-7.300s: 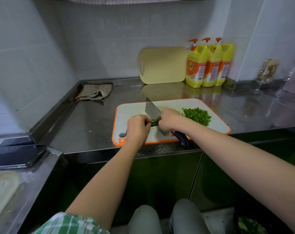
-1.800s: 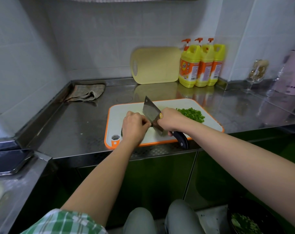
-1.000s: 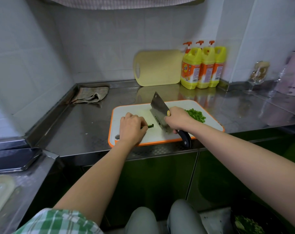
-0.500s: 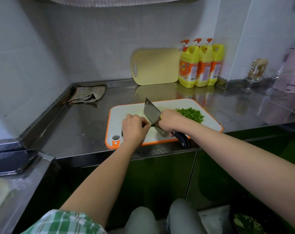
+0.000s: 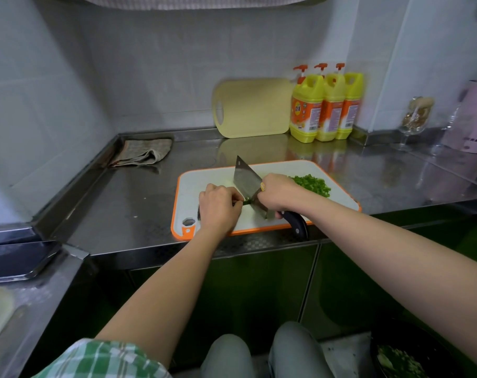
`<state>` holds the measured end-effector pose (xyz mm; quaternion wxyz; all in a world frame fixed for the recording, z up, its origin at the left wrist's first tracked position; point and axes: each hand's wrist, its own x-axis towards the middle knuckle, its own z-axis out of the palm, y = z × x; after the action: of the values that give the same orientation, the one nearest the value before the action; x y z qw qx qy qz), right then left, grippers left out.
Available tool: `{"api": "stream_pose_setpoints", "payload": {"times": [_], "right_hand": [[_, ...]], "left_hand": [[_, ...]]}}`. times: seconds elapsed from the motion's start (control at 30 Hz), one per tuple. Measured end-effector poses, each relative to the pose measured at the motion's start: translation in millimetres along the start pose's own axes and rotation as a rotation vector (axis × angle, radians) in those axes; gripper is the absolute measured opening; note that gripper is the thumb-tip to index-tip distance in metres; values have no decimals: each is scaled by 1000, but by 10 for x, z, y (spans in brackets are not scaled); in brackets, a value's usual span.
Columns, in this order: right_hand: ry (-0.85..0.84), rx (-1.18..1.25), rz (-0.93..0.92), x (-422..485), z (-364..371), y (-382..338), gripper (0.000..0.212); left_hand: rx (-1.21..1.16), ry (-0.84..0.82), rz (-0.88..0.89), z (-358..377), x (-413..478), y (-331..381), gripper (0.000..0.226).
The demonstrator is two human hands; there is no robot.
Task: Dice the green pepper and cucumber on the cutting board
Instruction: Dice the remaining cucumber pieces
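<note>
A white cutting board (image 5: pixel 204 181) with an orange rim lies on the steel counter. My left hand (image 5: pixel 218 207) is curled over a dark green vegetable piece (image 5: pixel 247 201); only its tip shows beyond my fingers. My right hand (image 5: pixel 279 193) grips the black handle of a cleaver (image 5: pixel 247 181), whose blade stands on the board right against that green tip. A heap of diced green pieces (image 5: pixel 312 184) sits on the board's right part, behind my right hand.
A beige board (image 5: pixel 253 107) leans on the back wall beside three yellow detergent bottles (image 5: pixel 326 105). A folded cloth (image 5: pixel 142 152) lies at the back left. A glass (image 5: pixel 412 121) and pink appliance (image 5: pixel 474 118) stand at right. A dark bin with green scraps (image 5: pixel 398 356) is on the floor.
The cleaver rose off the board about a second ago and came back down beside my left hand's fingers. My left hand stays on the green piece.
</note>
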<state>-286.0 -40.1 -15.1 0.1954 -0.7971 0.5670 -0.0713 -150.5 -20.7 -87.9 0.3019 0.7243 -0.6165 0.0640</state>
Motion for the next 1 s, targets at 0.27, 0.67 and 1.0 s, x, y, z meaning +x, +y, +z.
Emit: {"api": "stream_pose_setpoints", "payload": {"times": [0.27, 0.67, 1.0], "right_hand": [[33, 46, 33, 85, 111, 3, 12], [-52, -69, 31, 20, 6, -40, 15], [68, 42, -1, 49, 43, 73, 18]], "left_hand": [[14, -4, -2, 11, -4, -33, 18], [-130, -8, -38, 40, -2, -56, 16], [-33, -4, -62, 65, 2, -75, 16]]}}
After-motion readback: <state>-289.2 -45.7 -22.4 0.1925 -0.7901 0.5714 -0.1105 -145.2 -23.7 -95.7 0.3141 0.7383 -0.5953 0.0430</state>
